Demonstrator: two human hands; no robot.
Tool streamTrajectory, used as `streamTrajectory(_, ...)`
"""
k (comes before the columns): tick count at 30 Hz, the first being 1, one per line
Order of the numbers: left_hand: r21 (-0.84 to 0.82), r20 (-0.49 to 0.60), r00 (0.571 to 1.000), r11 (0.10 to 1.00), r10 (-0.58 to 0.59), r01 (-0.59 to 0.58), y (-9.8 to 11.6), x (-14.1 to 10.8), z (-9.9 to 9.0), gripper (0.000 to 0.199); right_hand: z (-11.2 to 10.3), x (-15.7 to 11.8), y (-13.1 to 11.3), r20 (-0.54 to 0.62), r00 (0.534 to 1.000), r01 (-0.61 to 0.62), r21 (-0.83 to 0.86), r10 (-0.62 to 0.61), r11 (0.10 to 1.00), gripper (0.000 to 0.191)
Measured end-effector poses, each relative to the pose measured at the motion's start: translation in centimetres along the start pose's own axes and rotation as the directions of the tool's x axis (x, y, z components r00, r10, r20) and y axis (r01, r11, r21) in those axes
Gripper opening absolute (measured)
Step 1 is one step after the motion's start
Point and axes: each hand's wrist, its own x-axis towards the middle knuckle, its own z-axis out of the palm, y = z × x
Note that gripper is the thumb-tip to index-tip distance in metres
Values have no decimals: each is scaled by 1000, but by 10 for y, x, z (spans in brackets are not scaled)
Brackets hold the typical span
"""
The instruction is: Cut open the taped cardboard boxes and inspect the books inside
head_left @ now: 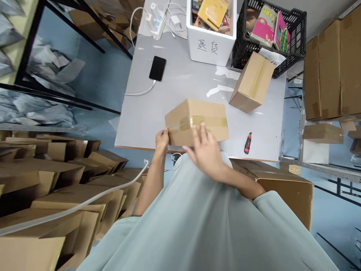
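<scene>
A taped cardboard box (208, 111) lies at the front edge of the grey table, a strip of clear brown tape across its top and near end. My right hand (207, 152) rests on the box's near side, its fingers spread over the tape. At the box's left end, my left hand (162, 140) has its fingers curled together against the corner; what they pinch, if anything, is hidden. To the right lies a red and black utility knife (247, 143). Behind it a second taped cardboard box (252, 82) stands at an angle.
A white bin (211, 45) and a black crate (239, 49), both with books, stand at the table's back. A black phone (157, 68) on a cable lies at the left. Open cartons (64, 192) fill the lower left; a large carton (284, 188) stands at the lower right.
</scene>
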Motion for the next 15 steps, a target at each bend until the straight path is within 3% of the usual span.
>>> streamTrajectory(4, -17, -80, 997, 1000, 23, -25, 14, 5, -10, 18, -6, 6, 93, -10, 976, -208, 230, 216, 951, 79)
streamTrajectory(7, 56, -53, 992, 992, 116, -113, 23, 7, -14, 23, 16, -7, 147, 77, 942, -328, 431, 328, 841, 77)
streamTrajectory(10, 259, -14, 984, 951, 177, -167, 28, 8, -16, 28, 48, -19, 174, 121, 922, -355, 644, 368, 678, 81)
streamTrajectory(12, 387, -30, 969, 896, 247, -217, 34, 9, -10, 41, 61, -16, 188, 148, 906, -371, 728, 397, 577, 88)
streamTrajectory(15, 432, -6, 885, 800, 465, -417, 55, 8, 23, 85, 54, 9, 221, 86, 834, -403, 770, 544, 495, 104)
